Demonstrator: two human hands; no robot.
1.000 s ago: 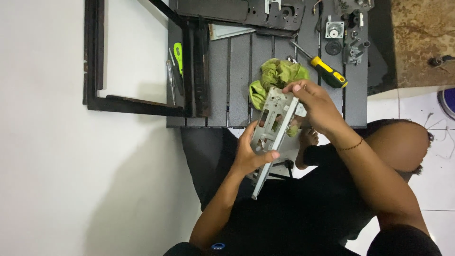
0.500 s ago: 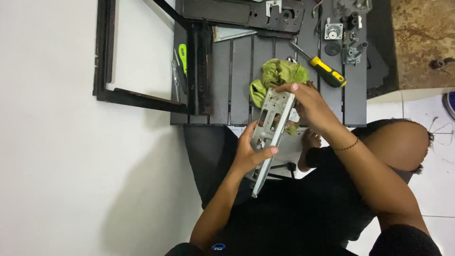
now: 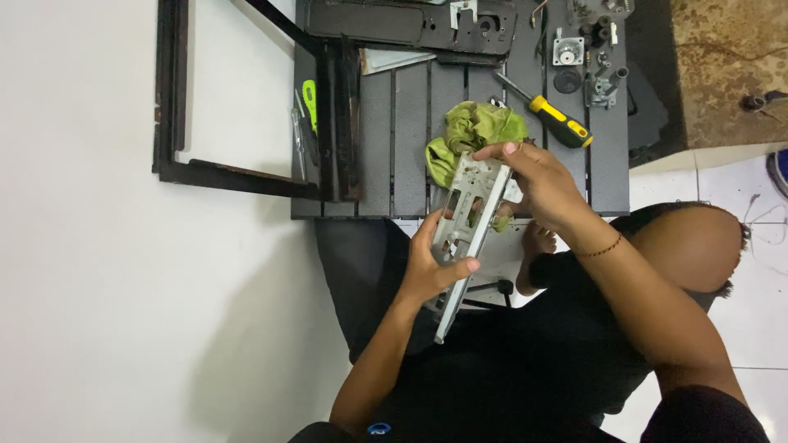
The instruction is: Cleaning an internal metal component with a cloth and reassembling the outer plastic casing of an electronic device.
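A long grey metal plate (image 3: 464,230) with cut-outs was held tilted, clear of the near edge of the dark slatted table (image 3: 386,156). The left hand (image 3: 431,262) was closed around its middle, thumb laid across the face; the right hand (image 3: 538,184) was curled over its far end. Against half a second before, the plate's angle and both holds were unchanged, so inspection appeared ongoing. A green cloth (image 3: 472,131) lay just beyond, a yellow-handled screwdriver (image 3: 550,115) to its right.
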